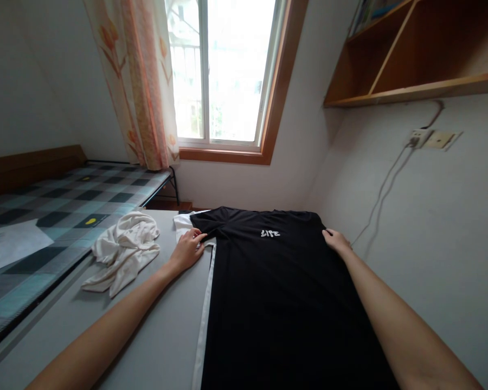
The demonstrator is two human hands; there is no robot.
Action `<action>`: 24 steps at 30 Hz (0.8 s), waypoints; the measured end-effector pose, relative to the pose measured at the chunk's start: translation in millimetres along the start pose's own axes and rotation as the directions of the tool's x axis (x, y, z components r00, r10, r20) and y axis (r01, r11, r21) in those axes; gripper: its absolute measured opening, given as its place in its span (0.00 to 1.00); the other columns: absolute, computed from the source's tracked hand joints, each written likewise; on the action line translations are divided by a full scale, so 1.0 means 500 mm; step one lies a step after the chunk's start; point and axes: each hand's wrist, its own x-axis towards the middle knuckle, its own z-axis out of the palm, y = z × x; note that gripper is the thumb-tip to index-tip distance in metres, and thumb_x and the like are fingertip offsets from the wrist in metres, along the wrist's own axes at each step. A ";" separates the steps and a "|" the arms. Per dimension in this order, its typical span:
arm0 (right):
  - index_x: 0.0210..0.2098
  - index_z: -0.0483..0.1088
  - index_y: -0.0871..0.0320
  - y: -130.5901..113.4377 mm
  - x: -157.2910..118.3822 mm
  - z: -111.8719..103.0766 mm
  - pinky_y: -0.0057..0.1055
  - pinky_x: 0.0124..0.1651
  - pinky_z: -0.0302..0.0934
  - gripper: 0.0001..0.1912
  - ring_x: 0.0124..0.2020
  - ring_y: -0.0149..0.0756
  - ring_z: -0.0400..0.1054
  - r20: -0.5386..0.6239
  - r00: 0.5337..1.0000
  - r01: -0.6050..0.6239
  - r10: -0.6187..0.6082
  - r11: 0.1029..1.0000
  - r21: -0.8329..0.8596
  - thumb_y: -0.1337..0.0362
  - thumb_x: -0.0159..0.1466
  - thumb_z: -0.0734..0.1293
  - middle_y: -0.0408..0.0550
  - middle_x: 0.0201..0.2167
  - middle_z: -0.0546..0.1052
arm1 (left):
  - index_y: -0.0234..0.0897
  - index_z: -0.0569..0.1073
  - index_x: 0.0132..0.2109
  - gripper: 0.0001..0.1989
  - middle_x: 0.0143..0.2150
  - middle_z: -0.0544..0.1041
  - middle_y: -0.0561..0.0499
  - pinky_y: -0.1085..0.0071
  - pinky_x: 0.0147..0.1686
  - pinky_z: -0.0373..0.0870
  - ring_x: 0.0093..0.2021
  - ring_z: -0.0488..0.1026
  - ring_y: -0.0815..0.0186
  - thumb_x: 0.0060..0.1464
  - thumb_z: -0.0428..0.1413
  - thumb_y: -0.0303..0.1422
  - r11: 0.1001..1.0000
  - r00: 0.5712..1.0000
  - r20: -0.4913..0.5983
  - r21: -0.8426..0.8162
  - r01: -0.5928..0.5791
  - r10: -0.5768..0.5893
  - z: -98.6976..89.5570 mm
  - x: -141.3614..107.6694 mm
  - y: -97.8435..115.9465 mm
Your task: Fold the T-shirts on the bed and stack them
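A black shirt with small white lettering near its top lies spread over the grey table. White fabric shows from under its left sleeve, and a white strip runs down its left edge. My left hand pinches the black cloth at the left sleeve. At the far right edge of the shirt, my right hand has its fingers closed on the cloth. A crumpled white cloth lies on the table, left of my left hand.
A bed with a checkered mattress stands along the left, with paper on it. Behind are a window and a curtain. On the right wall are a wooden shelf and a socket with a hanging cable.
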 end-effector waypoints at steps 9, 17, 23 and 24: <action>0.61 0.69 0.60 0.005 -0.049 -0.004 0.49 0.54 0.62 0.28 0.57 0.57 0.65 -0.175 0.953 -0.250 0.246 0.968 -0.005 0.58 0.64 0.58 0.63 0.60 0.67 | 0.37 0.74 0.56 0.19 0.49 0.72 0.42 0.57 0.52 0.68 0.49 0.70 0.56 0.57 0.53 0.29 1.000 1.000 0.025 -0.002 0.018 -0.018 0.001 -0.013 0.009; 0.46 0.78 0.62 -0.050 -0.057 -0.020 0.50 0.52 0.59 0.23 0.54 0.58 0.63 -0.365 0.926 -0.147 0.094 0.982 -0.119 0.58 0.66 0.56 0.64 0.53 0.70 | 0.36 0.73 0.57 0.20 0.48 0.72 0.42 0.56 0.52 0.68 0.49 0.70 0.55 0.58 0.52 0.29 0.999 0.999 0.021 -0.024 0.049 -0.048 0.000 -0.021 0.022; 0.47 0.77 0.57 -0.150 0.040 -0.006 0.43 0.51 0.58 0.20 0.50 0.49 0.66 -0.199 0.971 0.093 -0.134 0.975 -0.202 0.61 0.68 0.55 0.57 0.51 0.74 | 0.37 0.72 0.58 0.20 0.49 0.71 0.43 0.56 0.53 0.68 0.50 0.69 0.57 0.59 0.52 0.30 0.995 0.998 0.017 -0.077 0.059 -0.058 -0.003 -0.032 0.024; 0.47 0.77 0.56 -0.164 0.057 0.000 0.43 0.51 0.58 0.20 0.51 0.48 0.67 -0.167 0.975 0.110 -0.146 0.972 -0.209 0.62 0.68 0.55 0.56 0.51 0.75 | 0.37 0.72 0.58 0.21 0.49 0.71 0.43 0.56 0.53 0.68 0.50 0.69 0.57 0.59 0.52 0.30 0.995 0.998 0.024 -0.080 0.064 -0.062 -0.004 -0.032 0.025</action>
